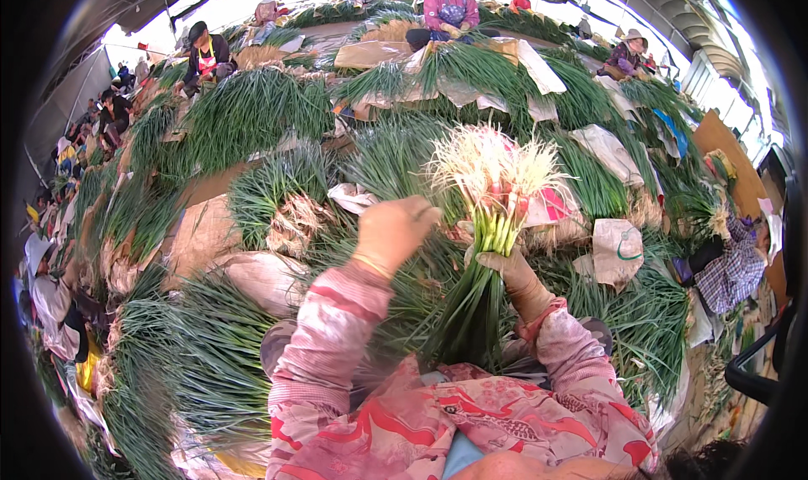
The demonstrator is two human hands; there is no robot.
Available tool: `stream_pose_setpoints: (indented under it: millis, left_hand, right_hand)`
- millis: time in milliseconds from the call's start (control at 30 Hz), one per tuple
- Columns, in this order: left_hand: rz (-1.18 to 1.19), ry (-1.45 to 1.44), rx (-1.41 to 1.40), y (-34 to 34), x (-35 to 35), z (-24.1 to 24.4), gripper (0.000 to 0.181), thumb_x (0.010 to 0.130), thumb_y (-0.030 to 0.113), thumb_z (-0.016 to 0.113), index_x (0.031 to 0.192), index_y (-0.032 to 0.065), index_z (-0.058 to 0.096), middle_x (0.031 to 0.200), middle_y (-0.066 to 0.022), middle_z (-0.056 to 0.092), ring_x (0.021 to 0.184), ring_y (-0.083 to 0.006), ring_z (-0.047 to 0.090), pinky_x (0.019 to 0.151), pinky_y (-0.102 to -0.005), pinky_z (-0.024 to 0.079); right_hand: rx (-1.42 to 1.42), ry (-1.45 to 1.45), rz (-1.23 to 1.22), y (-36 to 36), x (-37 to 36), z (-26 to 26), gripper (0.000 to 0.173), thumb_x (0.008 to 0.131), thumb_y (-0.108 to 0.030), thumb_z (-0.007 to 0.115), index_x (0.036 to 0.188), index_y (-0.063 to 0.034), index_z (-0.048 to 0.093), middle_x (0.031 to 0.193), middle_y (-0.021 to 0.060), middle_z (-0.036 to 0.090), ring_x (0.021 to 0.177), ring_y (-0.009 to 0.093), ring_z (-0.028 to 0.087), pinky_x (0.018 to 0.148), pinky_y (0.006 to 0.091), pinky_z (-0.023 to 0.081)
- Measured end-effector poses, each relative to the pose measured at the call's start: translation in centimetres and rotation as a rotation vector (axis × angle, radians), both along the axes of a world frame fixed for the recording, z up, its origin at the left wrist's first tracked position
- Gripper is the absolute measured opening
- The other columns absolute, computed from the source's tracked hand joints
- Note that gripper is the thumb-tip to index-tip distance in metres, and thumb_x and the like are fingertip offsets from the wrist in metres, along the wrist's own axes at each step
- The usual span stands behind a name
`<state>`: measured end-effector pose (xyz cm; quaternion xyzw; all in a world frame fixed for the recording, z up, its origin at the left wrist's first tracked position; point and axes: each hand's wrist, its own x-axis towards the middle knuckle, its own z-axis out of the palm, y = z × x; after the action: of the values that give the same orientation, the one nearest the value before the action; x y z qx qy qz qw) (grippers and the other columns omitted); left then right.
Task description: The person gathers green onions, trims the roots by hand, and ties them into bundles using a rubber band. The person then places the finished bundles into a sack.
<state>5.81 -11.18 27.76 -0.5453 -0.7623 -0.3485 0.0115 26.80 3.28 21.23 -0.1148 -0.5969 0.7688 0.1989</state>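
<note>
My right hand (519,279), in a tan glove, grips a bunch of green onions (495,234) around the lower stalks. The pale, stringy roots (486,164) point upward and away from me, with reddish-white bulbs just below them. Dark green leaves (467,316) hang from the grip towards my lap. To the left of the bunch, apart from it, is my left hand (396,230). Its fingers are curled and blurred, and whether anything is between them does not show. Both forearms wear pink patterned sleeves.
Heaps of green onions (214,347) lie to my left, with another rooted pile (300,221) ahead. Pale sacks (262,281) and a marked sack piece (617,252) lie among them. Several people sit around, including one person in pink (451,12) ahead. A dark frame (754,366) stands at right.
</note>
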Motion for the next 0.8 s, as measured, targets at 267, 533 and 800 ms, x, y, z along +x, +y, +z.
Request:
stream_pose_setpoints:
  millis: [267, 533, 800]
  left_hand:
    - [-0.092, 0.27, 0.24, 4.5, 4.8, -2.6, 0.03, 0.085, 0.023, 0.07, 0.113, 0.0138, 0.068, 0.09, -0.006, 0.071, 0.083, -0.0256, 0.069, 0.074, -0.0407, 0.053]
    - [0.205, 0.331, 0.184, -1.9, -5.5, -10.0, 0.023, 0.088, 0.006, 0.059, 0.101, 0.0187, 0.072, 0.081, -0.0082, 0.072, 0.072, -0.0291, 0.071, 0.066, -0.0432, 0.058]
    - [-0.067, 0.22, 0.047, -0.4, 2.7, -1.9, 0.035, 0.093, 0.033, 0.065, 0.127, 0.022, 0.062, 0.07, -0.0074, 0.066, 0.065, -0.0273, 0.069, 0.06, -0.0415, 0.054]
  right_hand:
    - [0.13, -0.034, -0.156, -1.6, -1.2, -2.2, 0.031, 0.089, -0.009, 0.073, 0.118, -0.0033, 0.064, 0.102, 0.0013, 0.067, 0.091, 0.013, 0.062, 0.083, 0.03, 0.052]
    - [0.155, 0.014, -0.217, 1.4, 1.4, -0.4, 0.046, 0.091, -0.009, 0.069, 0.135, -0.0014, 0.058, 0.097, 0.0036, 0.068, 0.086, 0.014, 0.064, 0.078, 0.0292, 0.052]
    - [0.223, -0.073, -0.208, 1.8, 1.1, 0.0, 0.038, 0.088, -0.004, 0.072, 0.125, 0.0, 0.063, 0.104, 0.0014, 0.067, 0.097, 0.013, 0.063, 0.085, 0.0292, 0.052]
